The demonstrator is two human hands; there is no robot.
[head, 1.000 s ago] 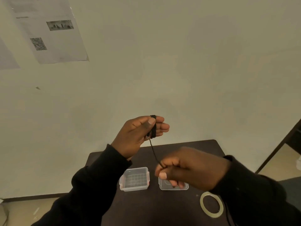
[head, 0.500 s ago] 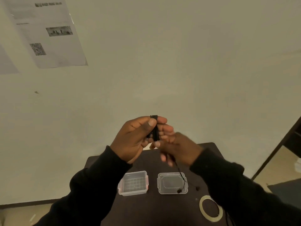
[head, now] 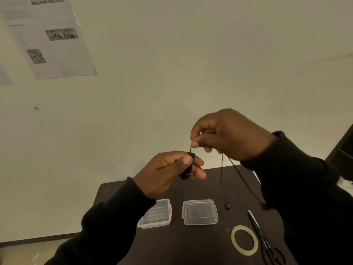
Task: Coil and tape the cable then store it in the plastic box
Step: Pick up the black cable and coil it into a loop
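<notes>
My left hand [head: 168,171] pinches a small bundle of black cable [head: 188,169] between thumb and fingers, above the dark table. My right hand [head: 227,134] is higher and to the right, pinching the cable's free strand just above the bundle. From that hand two thin strands hang down; one ends in a small earbud [head: 227,205] near the table. The clear plastic box [head: 158,215] sits open on the table below my left wrist, its lid [head: 199,212] lying beside it. A roll of clear tape [head: 244,240] lies at the front right.
Black scissors [head: 263,240] lie right of the tape on the dark table [head: 191,249]. A plain wall rises behind, with printed sheets [head: 47,39] stuck at the upper left. A dark doorway edge shows at the far right.
My right hand rose from below the bundle to above it, carrying the strand over the top. The hanging length of cable is shorter. The left hand holds the bundle slightly lower.
</notes>
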